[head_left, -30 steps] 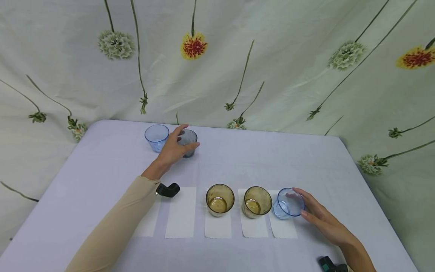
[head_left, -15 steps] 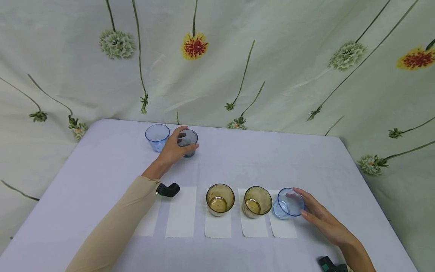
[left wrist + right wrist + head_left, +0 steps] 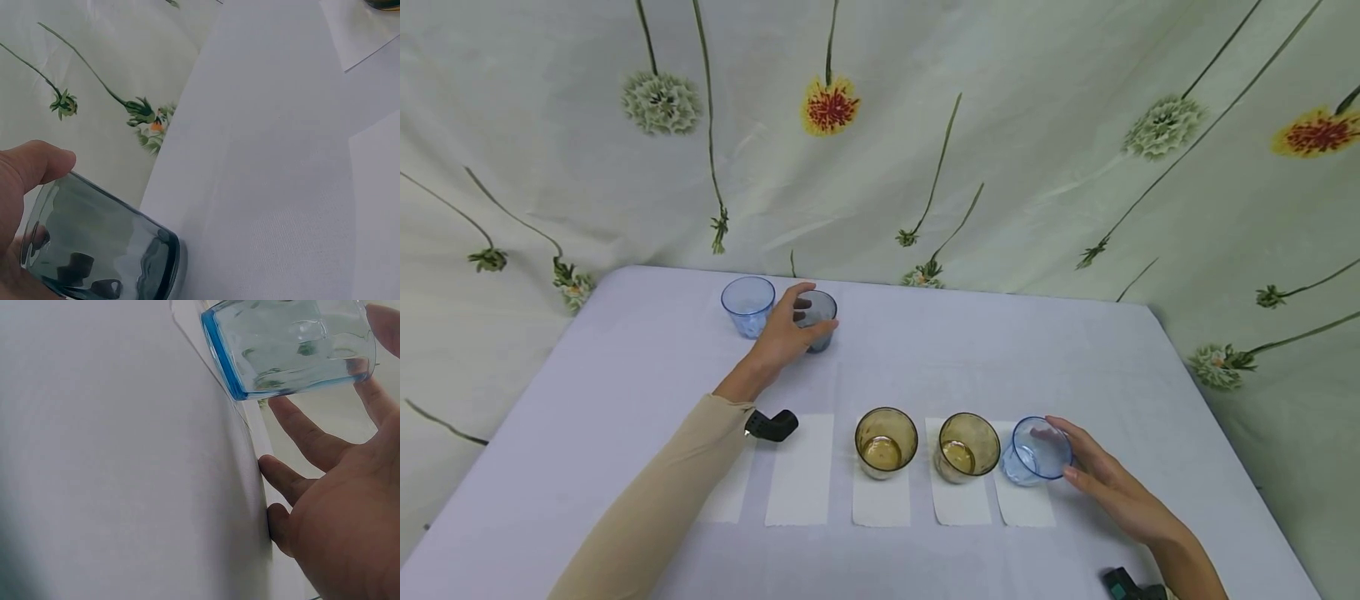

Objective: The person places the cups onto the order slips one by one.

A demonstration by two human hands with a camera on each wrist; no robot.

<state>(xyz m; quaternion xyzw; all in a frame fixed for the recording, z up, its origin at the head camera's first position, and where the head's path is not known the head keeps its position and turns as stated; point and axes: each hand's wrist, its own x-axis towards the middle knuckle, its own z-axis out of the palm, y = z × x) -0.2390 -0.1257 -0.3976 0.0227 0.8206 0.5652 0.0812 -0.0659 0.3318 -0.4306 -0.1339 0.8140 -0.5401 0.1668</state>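
At the far left part of the table, my left hand holds a smoky grey glass tumbler, its thumb at the rim. In the left wrist view the same tumbler shows fingers through its wall; whether its base touches the cloth I cannot tell. Beside that hand stands a light blue glass tumbler. On the right, thumb and fingertips of my right hand pinch another blue tumbler near its rim. This tumbler stands on a paper strip; my lower fingers hang beneath it in the right wrist view.
Two amber tumblers, one in the middle and one to its right, stand on white paper strips. More strips, such as this paper strip, lie in the row. A flowered cloth hangs behind the white table.
Almost nothing differs. My left fingers have drawn closer around the grey tumbler, which sits nearly where it was. The right hand and its blue tumbler have not moved.
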